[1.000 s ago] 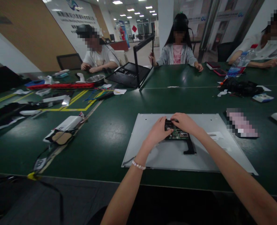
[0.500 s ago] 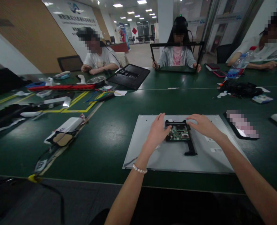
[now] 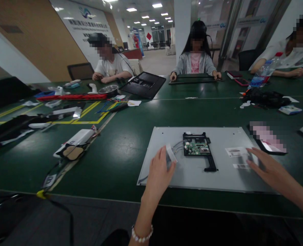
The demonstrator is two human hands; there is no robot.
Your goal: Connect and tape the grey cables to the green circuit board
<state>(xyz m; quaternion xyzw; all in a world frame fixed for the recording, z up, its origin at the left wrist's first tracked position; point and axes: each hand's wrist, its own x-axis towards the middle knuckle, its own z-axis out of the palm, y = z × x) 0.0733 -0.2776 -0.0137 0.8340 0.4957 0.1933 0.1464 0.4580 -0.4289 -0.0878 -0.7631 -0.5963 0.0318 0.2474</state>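
Observation:
A flat grey-white panel (image 3: 192,177) lies on the green table in front of me. On its middle sits a black plastic bracket (image 3: 210,164) with a green circuit board (image 3: 196,148) in it. Thin grey cables (image 3: 177,145) run from the board's left side to a whitish strip of tape (image 3: 170,153). My left hand (image 3: 158,174) is at this strip, its thumb and fingers apart; whether the fingertips touch it is hard to see. Over the panel's right part, near white labels (image 3: 235,152), my right hand (image 3: 269,167) is open with fingers apart and holds nothing.
Right of the panel lies a phone (image 3: 267,138). A taped battery pack (image 3: 73,145) with a cable lies left. Farther back are a black cover (image 3: 145,84), a plastic bottle (image 3: 261,75) and black bundled material (image 3: 265,99). Several people sit across the table, one holding a dark frame (image 3: 194,81).
My left hand has moved from the bracket down and left to the tape strip. My right hand has moved right, off the bracket. The person opposite has lowered the dark frame to the table.

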